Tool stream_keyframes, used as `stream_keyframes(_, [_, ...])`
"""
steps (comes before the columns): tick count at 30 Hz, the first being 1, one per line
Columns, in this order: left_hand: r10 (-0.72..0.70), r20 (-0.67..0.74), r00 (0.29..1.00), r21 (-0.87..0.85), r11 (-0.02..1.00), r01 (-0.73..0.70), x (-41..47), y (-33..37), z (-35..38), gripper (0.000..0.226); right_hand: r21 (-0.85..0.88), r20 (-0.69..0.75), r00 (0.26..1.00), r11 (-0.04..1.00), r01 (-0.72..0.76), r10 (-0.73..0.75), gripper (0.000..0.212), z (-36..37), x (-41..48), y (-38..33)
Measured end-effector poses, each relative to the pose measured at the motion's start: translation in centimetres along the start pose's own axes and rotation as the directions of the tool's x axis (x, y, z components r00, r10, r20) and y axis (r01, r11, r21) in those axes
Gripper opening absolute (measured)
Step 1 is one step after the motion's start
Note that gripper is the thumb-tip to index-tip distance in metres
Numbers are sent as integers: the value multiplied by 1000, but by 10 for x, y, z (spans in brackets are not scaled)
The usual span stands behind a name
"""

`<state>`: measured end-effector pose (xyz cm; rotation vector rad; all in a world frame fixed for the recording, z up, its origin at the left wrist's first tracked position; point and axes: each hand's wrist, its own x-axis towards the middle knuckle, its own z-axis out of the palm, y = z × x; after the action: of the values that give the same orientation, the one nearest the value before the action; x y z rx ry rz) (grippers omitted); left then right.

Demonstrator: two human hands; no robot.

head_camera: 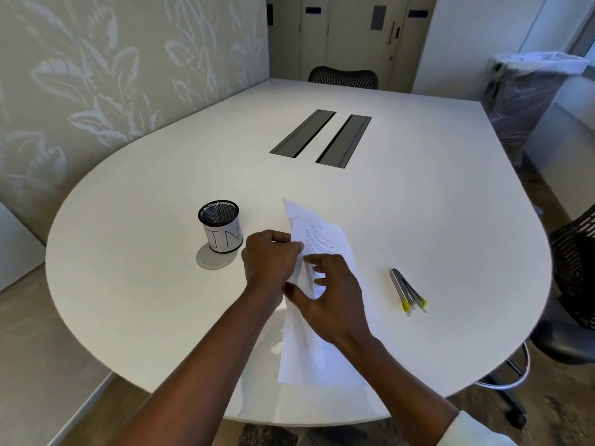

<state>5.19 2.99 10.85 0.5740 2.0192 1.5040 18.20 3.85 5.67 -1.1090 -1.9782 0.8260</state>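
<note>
A stack of printed white paper sheets (317, 233) lies on the white table (418, 204), raised along its left edge. My left hand (269, 260) grips that left edge, fingers curled round it. My right hand (328, 294) hovers over the middle of the sheets with fingers spread and thumb out; whether it touches the paper is unclear. A black mesh pen cup (220, 225) with a white label reading "IN" stands just left of my left hand. Two grey-and-yellow markers (407, 291) lie side by side to the right of the paper.
Two dark cable slots (322, 138) sit in the table's middle. Black mesh chairs stand at the far side (343, 77) and at the right (573, 284). A bin with a clear liner (528, 98) stands at the back right. A patterned wall runs along the left.
</note>
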Motion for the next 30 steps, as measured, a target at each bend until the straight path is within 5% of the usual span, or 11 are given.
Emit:
stream_keyframes(6, [24, 81, 996, -205, 979, -7, -13, 14, -3, 50, 186, -17, 987, 970, -156, 162, 35, -16, 10, -24])
stream_keyframes(11, [58, 128, 990, -367, 930, -7, -10, 9, -8, 45, 305, -118, 957, 927, -218, 263, 24, -46, 26, -40])
stream_keyframes(17, [-114, 56, 992, -295, 947, 126, 10, -12, -23, 46, 661, 115, 960, 702, -267, 257, 19, -94, 34, -47])
stream_keyframes(21, [-252, 231, 940, -419, 846, 330, 13, -15, -40, 45, 686, 192, 947, 654, -317, 258, 21, -111, 42, -32])
stream_keyframes(24, [-221, 156, 963, -460, 846, 269, 13, -25, -41, 31, 649, 210, 935, 674, -353, 287, 21, -109, 47, -12])
stream_keyframes(30, [-44, -163, 986, -20, 999, 41, 11, -55, -34, 20, 414, 185, 913, 814, -408, 364, 21, -78, 47, 39])
